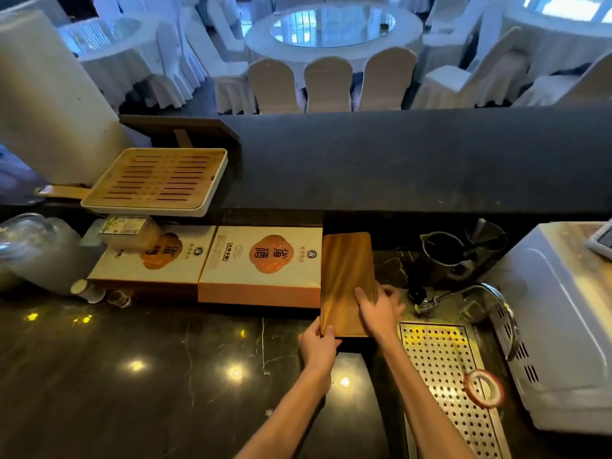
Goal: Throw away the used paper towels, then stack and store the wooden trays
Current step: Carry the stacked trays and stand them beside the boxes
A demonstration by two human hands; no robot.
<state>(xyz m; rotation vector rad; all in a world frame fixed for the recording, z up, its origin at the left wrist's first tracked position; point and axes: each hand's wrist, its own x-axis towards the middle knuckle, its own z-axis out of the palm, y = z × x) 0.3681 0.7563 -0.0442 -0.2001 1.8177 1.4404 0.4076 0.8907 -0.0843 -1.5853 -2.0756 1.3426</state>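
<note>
A plain wooden tray (344,273) stands on its long edge on the dark marble counter, squeezed against the right side of an orange and cream gift box. My left hand (318,342) grips its near bottom corner. My right hand (381,308) grips its near right edge, fingers wrapped over the face. A second tray (155,178), slatted wood in a white frame, rests flat on the raised black bar ledge at the left. No paper towels show.
Two gift boxes (261,260) lie under the ledge. A perforated metal drain tray (447,369) with a tape roll (483,389) lies at right, beside a faucet (470,293), a metal pitcher (443,250) and a white appliance (563,326). Plastic containers (36,250) sit far left.
</note>
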